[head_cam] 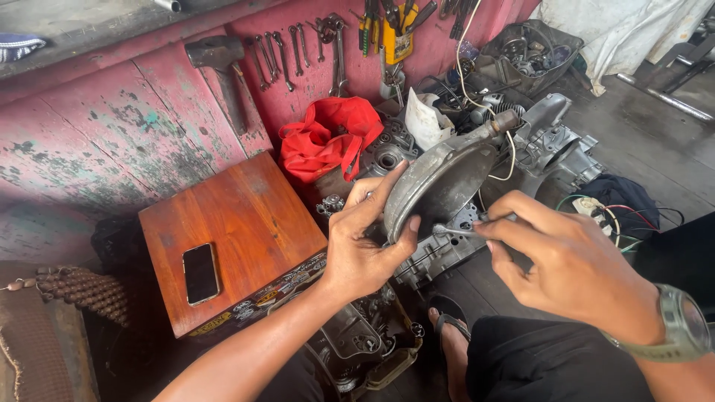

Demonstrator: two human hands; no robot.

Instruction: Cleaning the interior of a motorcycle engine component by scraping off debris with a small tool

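Gripping one metal cover [439, 182] (two hands [363, 238]); one phone [200, 272]

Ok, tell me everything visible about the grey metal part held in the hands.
The metal part is a curved, dish-shaped piece of dull grey metal, dirty and worn, with a thick rim. It is held up tilted, its hollow side facing the camera. A stub projects from its upper right end by a white wire. The left hand grips its lower rim, thumb on the edge. The right hand holds a thin tool against it.
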